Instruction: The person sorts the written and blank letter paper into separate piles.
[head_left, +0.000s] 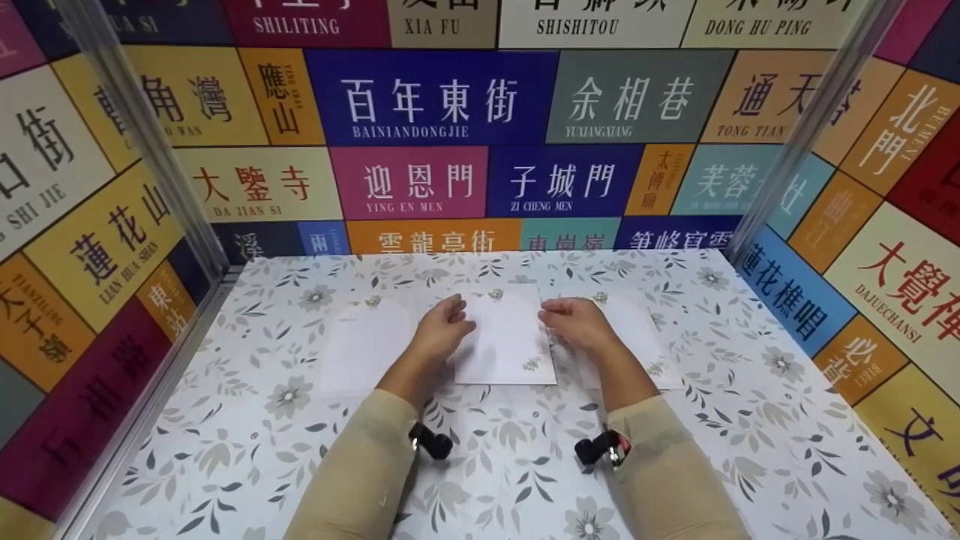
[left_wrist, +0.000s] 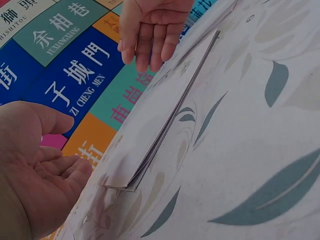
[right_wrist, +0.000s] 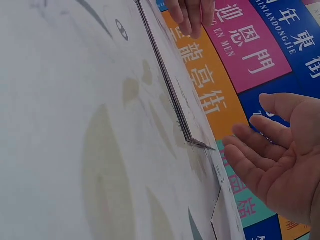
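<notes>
A thin stack of white paper sheets (head_left: 504, 337) with small printed flowers in its corners lies flat in the middle of the table. Just left of it hovers my left hand (head_left: 441, 330), fingers loosely bent and holding nothing. My right hand (head_left: 581, 324) is on the opposite side, palm turned inward, also with nothing in it. Both wrist views show a gap between the hands and the stack (left_wrist: 162, 117). The sheets' edges (right_wrist: 167, 75) are slightly uneven there. Another white sheet (head_left: 360, 352) lies to the left, and a third (head_left: 634, 337) lies partly under my right hand.
A white tablecloth (head_left: 480, 465) with grey leaves and flowers covers the table. Panels of colourful place-name signs (head_left: 431, 97) stand behind and on both sides, joined by metal corner posts (head_left: 169, 150). A small black device is strapped at each wrist.
</notes>
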